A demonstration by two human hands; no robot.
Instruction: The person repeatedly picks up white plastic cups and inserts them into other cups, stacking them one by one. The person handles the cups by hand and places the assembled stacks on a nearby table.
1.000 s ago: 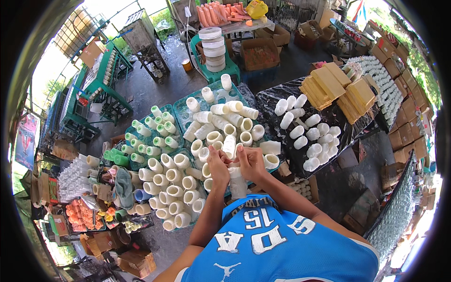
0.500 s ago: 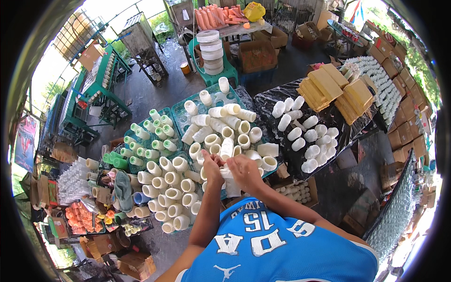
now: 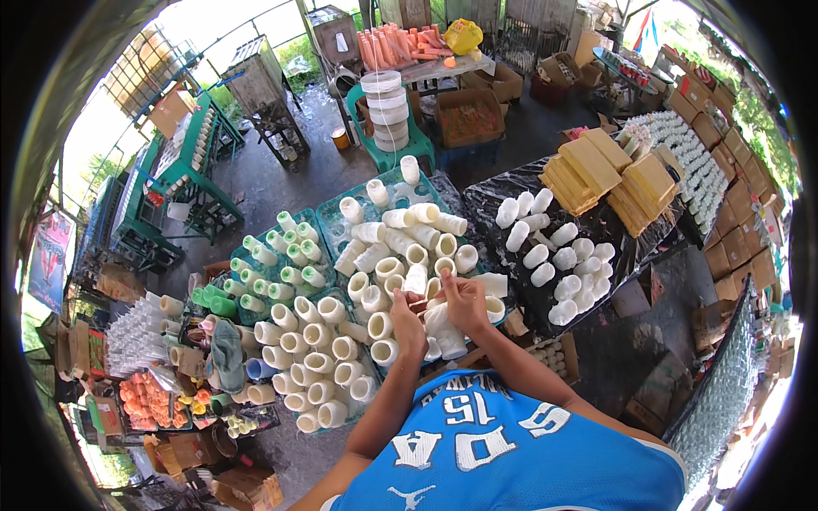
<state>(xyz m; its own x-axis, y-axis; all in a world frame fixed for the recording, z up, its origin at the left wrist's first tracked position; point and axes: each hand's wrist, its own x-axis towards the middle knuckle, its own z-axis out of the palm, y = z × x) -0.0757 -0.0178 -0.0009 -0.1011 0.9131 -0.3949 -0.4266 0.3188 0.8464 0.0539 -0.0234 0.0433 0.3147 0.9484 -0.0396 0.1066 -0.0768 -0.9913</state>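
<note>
Working with both bare hands, a person in a blue jersey [image 3: 464, 426] bends over white tubes on the near side of a green chair [image 3: 422, 146]. Compared with half a second ago, the hands have parted slightly, the right one shifting away from the left, and more of a limp-looking white piece [image 3: 440, 322] shows below the fingers. The change suggests handling is under way, with the piece not put down. The right hand [image 3: 464, 305] appears clamped on its upper end. The left hand [image 3: 411, 322] has its fingertips drawn together beside it; whether they grip anything, I cannot tell.

Nearer than the chair lie teal trays [image 3: 396, 183]. The closest one to it is heaped with white tubes [image 3: 369, 232], mostly on their sides; the one to its left carries tubes with pale green ends [image 3: 309, 251]. On the chair sits a stack of white rolls [image 3: 388, 112]. Just right of the chair, a cardboard box [image 3: 470, 140] holds small orange-red bits. To its left stands a yellow bucket [image 3: 342, 141], its contents unclear. Behind it, a table [image 3: 486, 66] bears orange tubes [image 3: 382, 49] and a yellow bag [image 3: 463, 37], its inside hidden.
</note>
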